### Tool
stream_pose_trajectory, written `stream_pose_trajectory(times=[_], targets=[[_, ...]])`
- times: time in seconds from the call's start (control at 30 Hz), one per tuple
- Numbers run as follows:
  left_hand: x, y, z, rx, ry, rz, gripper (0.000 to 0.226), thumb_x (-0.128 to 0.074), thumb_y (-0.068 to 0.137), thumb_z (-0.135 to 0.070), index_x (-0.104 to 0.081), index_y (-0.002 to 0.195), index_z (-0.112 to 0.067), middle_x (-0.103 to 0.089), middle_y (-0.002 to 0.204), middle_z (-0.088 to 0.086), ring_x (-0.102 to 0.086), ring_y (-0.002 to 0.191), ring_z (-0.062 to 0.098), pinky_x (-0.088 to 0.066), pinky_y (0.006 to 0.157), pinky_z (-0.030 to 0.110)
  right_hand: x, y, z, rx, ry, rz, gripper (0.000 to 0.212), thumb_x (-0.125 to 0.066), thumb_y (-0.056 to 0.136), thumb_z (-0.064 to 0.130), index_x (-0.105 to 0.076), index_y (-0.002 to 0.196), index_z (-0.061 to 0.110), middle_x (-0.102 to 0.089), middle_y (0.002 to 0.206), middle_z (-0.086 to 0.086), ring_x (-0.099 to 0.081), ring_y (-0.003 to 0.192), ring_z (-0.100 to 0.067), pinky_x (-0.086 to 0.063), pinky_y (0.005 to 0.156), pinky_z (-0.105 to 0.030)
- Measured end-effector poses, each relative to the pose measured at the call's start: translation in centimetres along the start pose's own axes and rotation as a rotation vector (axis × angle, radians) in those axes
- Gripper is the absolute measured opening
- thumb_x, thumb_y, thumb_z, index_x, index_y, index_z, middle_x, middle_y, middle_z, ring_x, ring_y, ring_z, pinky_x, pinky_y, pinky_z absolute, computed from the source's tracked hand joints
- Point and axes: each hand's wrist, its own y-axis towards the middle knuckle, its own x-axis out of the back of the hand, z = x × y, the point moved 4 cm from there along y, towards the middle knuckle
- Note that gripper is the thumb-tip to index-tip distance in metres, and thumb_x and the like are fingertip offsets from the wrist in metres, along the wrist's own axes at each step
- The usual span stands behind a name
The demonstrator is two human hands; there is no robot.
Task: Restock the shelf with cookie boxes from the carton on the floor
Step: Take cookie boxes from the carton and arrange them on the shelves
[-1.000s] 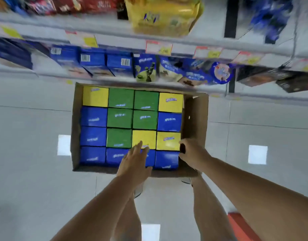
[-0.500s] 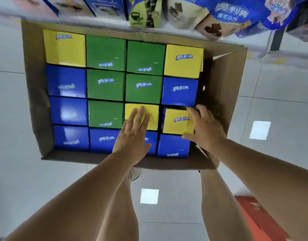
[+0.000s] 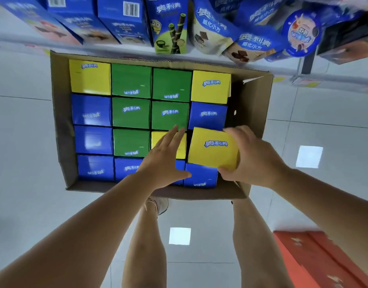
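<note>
An open cardboard carton (image 3: 249,113) on the floor holds several blue, green and yellow cookie boxes packed in rows. My right hand (image 3: 256,156) grips one yellow box (image 3: 212,148) by its right side; the box is raised and tilted above its neighbours in the right column. My left hand (image 3: 164,161) lies flat with straight fingers on another yellow box (image 3: 158,138) just left of it, also covering part of a blue box (image 3: 127,169). The shelf (image 3: 120,48) with blue cookie packs runs along the top.
The bottom shelf carries blue boxes, a green-and-blue wafer box (image 3: 170,26) and loose bags (image 3: 249,46). A red-orange object (image 3: 316,258) lies on the tiled floor at lower right. My legs stand just behind the carton's near edge.
The view moved closer to the carton. My right hand took hold of the yellow box and lifted it up out of its row; my left hand stayed flat on the neighbouring yellow box.
</note>
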Motion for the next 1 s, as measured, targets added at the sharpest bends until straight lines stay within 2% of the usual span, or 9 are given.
stream_pose_trajectory(times=[0.17, 0.3, 0.37, 0.47, 0.5, 0.57, 0.67, 0.8, 1.0], targets=[[5.3, -1.5, -2.4, -0.072, -0.203, -0.081, 0.138, -0.09, 0.058, -0.047, 0.007, 0.156, -0.037, -0.004, 0.165, -0.014, -0.013, 0.151, 0.014, -0.02, 0.12, 0.035, 9.4, -1.7, 3.2, 0.017, 0.228, 0.048, 0.098, -0.082, 0.061, 0.053, -0.032, 0.143, 0.036, -0.045, 0.121, 0.02, -0.053, 0.099, -0.006, -0.044, 0.08, -0.025], [10.3, -2.3, -2.3, -0.024, -0.379, -0.113, 0.119, -0.093, 0.052, -0.043, -0.026, 0.15, -0.036, -0.055, 0.138, -0.011, -0.054, 0.124, 0.013, -0.044, 0.106, 0.039, 11.0, 0.5, 5.3, 0.045, 0.631, 0.067, 0.092, -0.079, 0.06, 0.054, -0.033, 0.139, 0.043, -0.053, 0.126, 0.021, -0.061, 0.106, -0.002, -0.051, 0.09, -0.027], [12.1, -3.0, -1.1, 0.034, -0.512, -0.182, 0.106, -0.095, 0.046, -0.041, -0.04, 0.137, -0.031, -0.063, 0.12, -0.017, -0.062, 0.108, 0.002, -0.052, 0.094, 0.033, 9.3, 1.9, 4.9, 0.023, 0.77, -0.022, 0.074, -0.071, 0.069, 0.058, -0.039, 0.132, 0.039, -0.053, 0.127, 0.017, -0.061, 0.107, -0.003, -0.049, 0.09, -0.024], [12.8, -3.6, 1.6, 0.118, -0.66, -0.29, 0.089, -0.095, 0.054, -0.023, -0.045, 0.127, -0.024, -0.066, 0.11, -0.015, -0.065, 0.097, -0.004, -0.055, 0.088, 0.03, 3.6, 2.7, 3.3, -0.003, 0.511, -0.101, 0.021, -0.05, 0.094, 0.045, -0.056, 0.095, 0.025, -0.059, 0.093, 0.009, -0.057, 0.084, 0.0, -0.044, 0.073, -0.026], [12.5, -3.8, 2.4, 0.147, -0.664, -0.316, 0.087, -0.094, 0.056, -0.022, -0.045, 0.127, -0.024, -0.066, 0.11, -0.015, -0.065, 0.098, -0.003, -0.054, 0.089, 0.031, 0.6, 2.5, 2.7, 0.016, 0.329, -0.041, 0.021, -0.045, 0.099, 0.032, -0.057, 0.084, 0.023, -0.059, 0.085, 0.005, -0.056, 0.078, -0.006, -0.042, 0.07, -0.032], [11.3, -3.8, 3.9, 0.207, -0.68, -0.342, 0.087, -0.095, 0.055, -0.025, -0.046, 0.127, -0.024, -0.066, 0.111, -0.014, -0.063, 0.101, 0.002, -0.054, 0.092, 0.036, -6.0, 1.5, 1.4, 0.072, -0.026, 0.104, 0.02, -0.049, 0.098, 0.015, -0.068, 0.103, 0.014, -0.064, 0.112, -0.009, -0.06, 0.1, -0.023, -0.047, 0.083, -0.038], [8.7, -3.8, 5.6, 0.277, -0.734, -0.36, 0.092, -0.095, 0.046, -0.042, -0.049, 0.123, -0.024, -0.069, 0.111, -0.011, -0.067, 0.102, 0.008, -0.056, 0.092, 0.044, -13.2, 0.1, -0.6, 0.081, -0.248, 0.061, 0.049, -0.077, 0.077, 0.02, -0.064, 0.123, 0.01, -0.052, 0.137, -0.019, -0.057, 0.118, -0.037, -0.053, 0.088, -0.048], [6.3, -3.6, 7.1, 0.318, -0.776, -0.384, 0.086, -0.09, 0.047, -0.049, -0.052, 0.122, -0.029, -0.071, 0.11, -0.014, -0.069, 0.101, 0.008, -0.057, 0.091, 0.044, -16.8, -0.5, -0.8, 0.054, -0.369, 0.043, 0.074, -0.069, 0.08, 0.04, -0.045, 0.142, 0.007, -0.028, 0.154, -0.021, -0.03, 0.14, -0.041, -0.038, 0.104, -0.06], [5.3, -3.1, 7.6, 0.302, -0.783, -0.379, 0.088, -0.091, 0.049, -0.047, -0.052, 0.125, -0.027, -0.07, 0.113, -0.011, -0.068, 0.105, 0.01, -0.056, 0.093, 0.043, -16.0, 2.1, -1.8, 0.03, -0.417, -0.066, 0.1, -0.086, 0.056, 0.031, -0.039, 0.142, 0.009, -0.038, 0.143, -0.02, -0.038, 0.128, -0.041, -0.037, 0.104, -0.055]])
